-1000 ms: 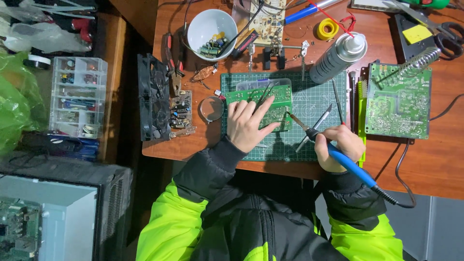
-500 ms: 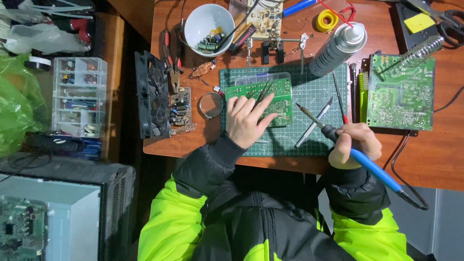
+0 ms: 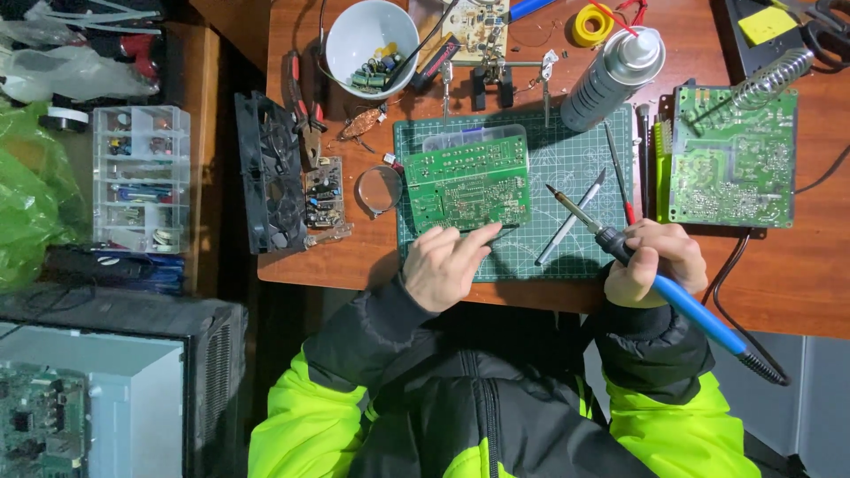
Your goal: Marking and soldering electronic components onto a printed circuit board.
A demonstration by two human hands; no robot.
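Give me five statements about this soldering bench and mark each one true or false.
1. The right hand grips a blue-handled soldering iron. True.
2. The iron's tip touches the green circuit board on the green cutting mat. False: it hangs clear, right of the board.
3. The left hand rests at that board's near edge. True.
4. The white bowl is empty. False: it holds small parts.
5. A grey spray can lies by the mat's far right corner. True.

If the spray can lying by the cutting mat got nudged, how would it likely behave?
The spray can lies on its side on the wooden table, so its round body would probably roll. Its smooth metal surface looks slippery, and it seems rigid. The cutting mat edge beside it might check the roll slightly.
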